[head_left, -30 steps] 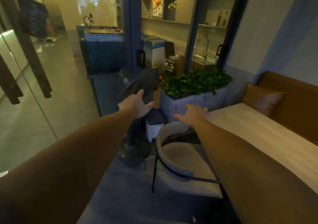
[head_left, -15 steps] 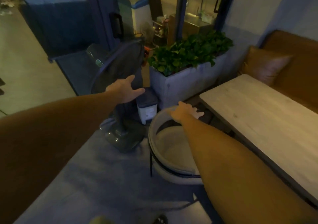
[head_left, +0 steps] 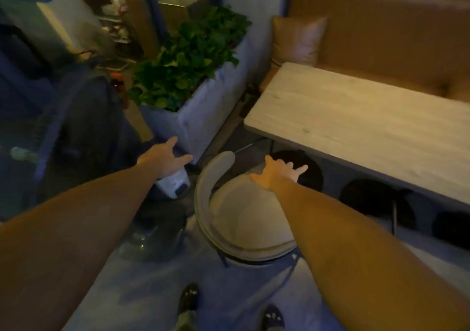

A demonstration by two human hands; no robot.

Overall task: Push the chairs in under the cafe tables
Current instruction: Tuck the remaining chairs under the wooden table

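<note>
A pale round chair (head_left: 244, 218) with a curved backrest and thin dark legs stands on the floor just outside the near left corner of the light wooden cafe table (head_left: 356, 124). My right hand (head_left: 278, 171) hovers open, fingers spread, over the far edge of the chair seat, between the backrest's ends. My left hand (head_left: 165, 159) is open too, stretched out to the left of the chair above a small white bin (head_left: 174, 181). Neither hand holds anything.
A dark standing fan (head_left: 84, 122) with a round base (head_left: 152, 239) stands left of the chair. A grey planter of green leaves (head_left: 203, 111) sits beyond. Dark round stools (head_left: 376, 198) are under the table; a brown bench and cushion (head_left: 297, 40) behind it. My feet (head_left: 188, 302) are on the blue floor.
The view has tilted down and closer to the chair. My right hand has moved from the backrest rim to over the seat's far edge; my left hand dropped from the fan toward the bin.
</note>
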